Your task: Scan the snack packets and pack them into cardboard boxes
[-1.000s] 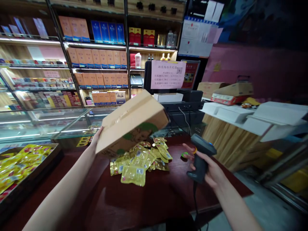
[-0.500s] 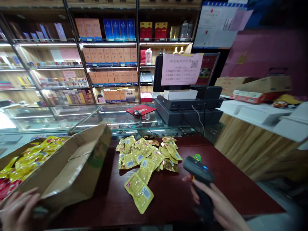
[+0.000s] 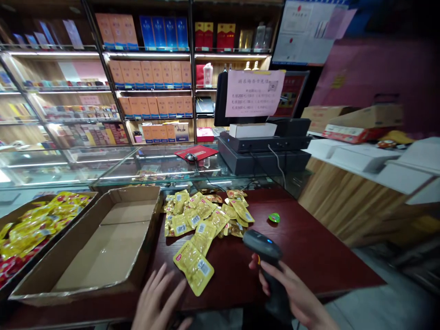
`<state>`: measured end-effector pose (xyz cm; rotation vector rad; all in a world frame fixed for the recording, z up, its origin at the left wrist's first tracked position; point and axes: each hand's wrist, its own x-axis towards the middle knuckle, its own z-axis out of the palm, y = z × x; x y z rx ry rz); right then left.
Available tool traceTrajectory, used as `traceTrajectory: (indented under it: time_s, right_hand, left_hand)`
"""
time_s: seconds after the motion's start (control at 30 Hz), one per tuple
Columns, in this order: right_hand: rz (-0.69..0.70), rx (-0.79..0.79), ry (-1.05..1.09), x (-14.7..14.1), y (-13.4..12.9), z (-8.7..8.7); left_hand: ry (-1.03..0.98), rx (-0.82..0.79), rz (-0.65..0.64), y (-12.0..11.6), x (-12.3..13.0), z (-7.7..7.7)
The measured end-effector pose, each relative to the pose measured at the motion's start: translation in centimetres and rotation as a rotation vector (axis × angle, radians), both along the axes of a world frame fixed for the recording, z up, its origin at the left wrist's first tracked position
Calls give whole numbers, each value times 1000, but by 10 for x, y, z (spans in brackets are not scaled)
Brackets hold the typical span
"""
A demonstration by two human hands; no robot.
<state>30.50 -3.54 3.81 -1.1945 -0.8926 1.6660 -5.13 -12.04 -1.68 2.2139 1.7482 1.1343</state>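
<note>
My right hand (image 3: pixel 287 286) grips a black barcode scanner (image 3: pixel 263 247) by its handle, over the front of the dark red table (image 3: pixel 319 247). With fingers spread, my left hand (image 3: pixel 160 298) hovers near the table's front edge, holding nothing. Just right of its fingertips lies the nearest yellow snack packet (image 3: pixel 194 270), its barcode facing up. Behind that packet, several more yellow packets (image 3: pixel 206 211) lie in a loose pile. To the left sits an open, shallow cardboard box (image 3: pixel 99 247) with a bare bottom. A small green item (image 3: pixel 274 218) rests beyond the scanner.
Another box (image 3: pixel 44 229) at far left holds yellow and red packets. A glass counter (image 3: pixel 161 169) behind carries a mouse (image 3: pixel 190 157) on a red mat and a monitor (image 3: pixel 220 101). White boxes (image 3: pixel 364 158) stand on the right-hand counter; stocked shelves (image 3: pixel 147 91) line the back.
My left hand has let go of the cardboard box and moved right, toward the nearest packet. The box, tilted before, now sits flat. The scanner has shifted slightly left in view.
</note>
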Motion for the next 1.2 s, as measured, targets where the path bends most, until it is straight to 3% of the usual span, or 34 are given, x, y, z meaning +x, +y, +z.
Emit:
traceTrajectory:
  time_s: [0.13, 0.3, 0.43, 0.6, 0.73, 0.8, 0.93, 1.07, 1.2]
  right_hand:
    - [16, 12, 17, 1, -1, -1]
    - [-12, 6, 7, 2, -3, -5]
    - [-16, -4, 5, 4, -1, -11]
    - [40, 21, -55, 0, -1, -12]
    - [132, 118, -331, -13, 1, -3]
    - [104, 191, -490, -20, 5, 2]
    - [-25, 245, -642, -31, 10, 5]
    - [-51, 186, -522, -41, 9, -1]
    - [-147, 132, -397, -58, 8, -14]
  left_hand:
    - [228, -237, 69, 61, 73, -10]
    - [355, -389, 1, 122, 112, 11]
    - [372, -392, -4, 158, 133, 20]
    - [171, -284, -31, 174, 125, 15]
    - [37, -219, 56, 173, 101, 21]
    - [49, -249, 62, 173, 93, 28]
    - [128, -255, -136, 182, 86, 43]
    - [286, -312, -406, 202, 83, 46]
    - [254, -271, -424, 209, 78, 35]
